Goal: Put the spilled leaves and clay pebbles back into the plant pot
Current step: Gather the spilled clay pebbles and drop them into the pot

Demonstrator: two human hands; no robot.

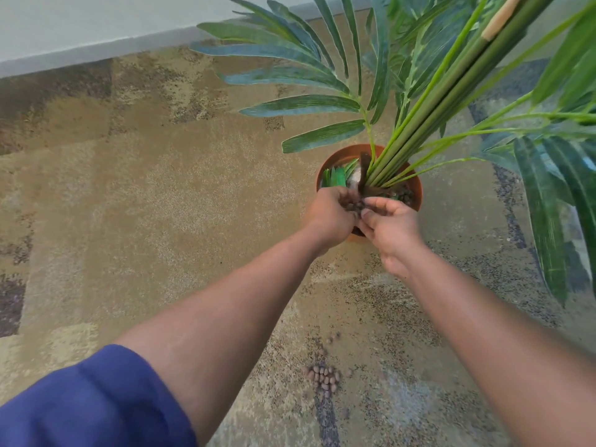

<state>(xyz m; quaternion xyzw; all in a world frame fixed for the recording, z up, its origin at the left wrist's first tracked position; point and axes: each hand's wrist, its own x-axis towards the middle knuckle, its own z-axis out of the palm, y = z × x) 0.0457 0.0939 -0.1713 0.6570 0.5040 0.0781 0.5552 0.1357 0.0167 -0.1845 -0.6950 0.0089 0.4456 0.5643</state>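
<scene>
**Both hands over the pot rim, pebbles in the left**

The fingers (346,196) of the left hand (329,217) were curled into a cup, and dark brown clay pebbles (354,206) sat in the hollow between fingers and palm. The right hand (392,232) met it from the other side, thumb and forefinger drawn close together at the edge of that small heap; whether they pinched a pebble or only touched the pile could not be told. The two hands touched one another and hung over the near rim of the plant pot (416,195), covering that part of it.

The pot was a round, terracotta-coloured one standing upright on the carpet (145,195). Inside it, to the left of the stems, lay a few loose green leaves (337,179), and further dark pebbles showed at the right side of its interior. A bundle of straight green stems (419,130) rose from the middle and leaned towards the upper right, spreading into long fronds.

Both forearms were bare; a blue sleeve (96,404) covered the left upper arm. Nearer the person, well apart from the pot, a small cluster of spilled pebbles (324,377) still lay on the carpet, with a few strays just beyond it. A pale wall (96,24) ran along the far edge of the floor.
</scene>
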